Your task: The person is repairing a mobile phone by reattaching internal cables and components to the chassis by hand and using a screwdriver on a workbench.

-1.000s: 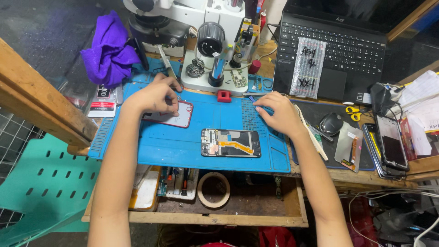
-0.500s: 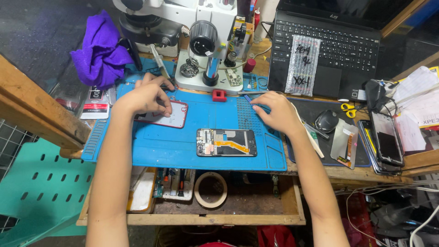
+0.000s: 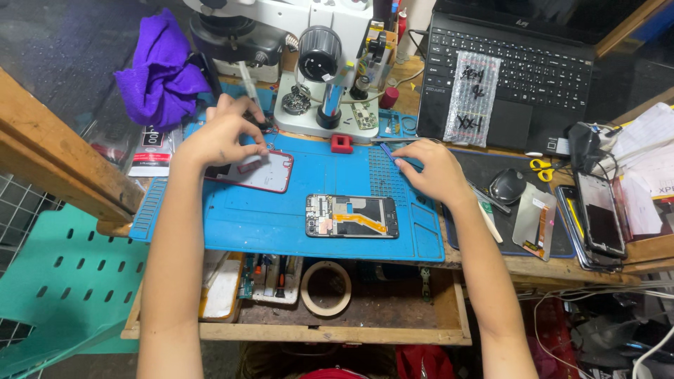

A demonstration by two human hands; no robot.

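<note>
While both hands rest there, a blue mat (image 3: 295,210) covers the wooden bench (image 3: 491,263).

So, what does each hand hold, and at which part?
The left hand presses the red-edged back cover at its top edge. The right hand pinches a thin blue tool near its rear end.

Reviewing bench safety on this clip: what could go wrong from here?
1. The opened phone lies board-up between both forearms; a sweep could drag it off the mat.
2. The left hand works at the back cover right under the microscope; it may knock loose parts there.
</note>
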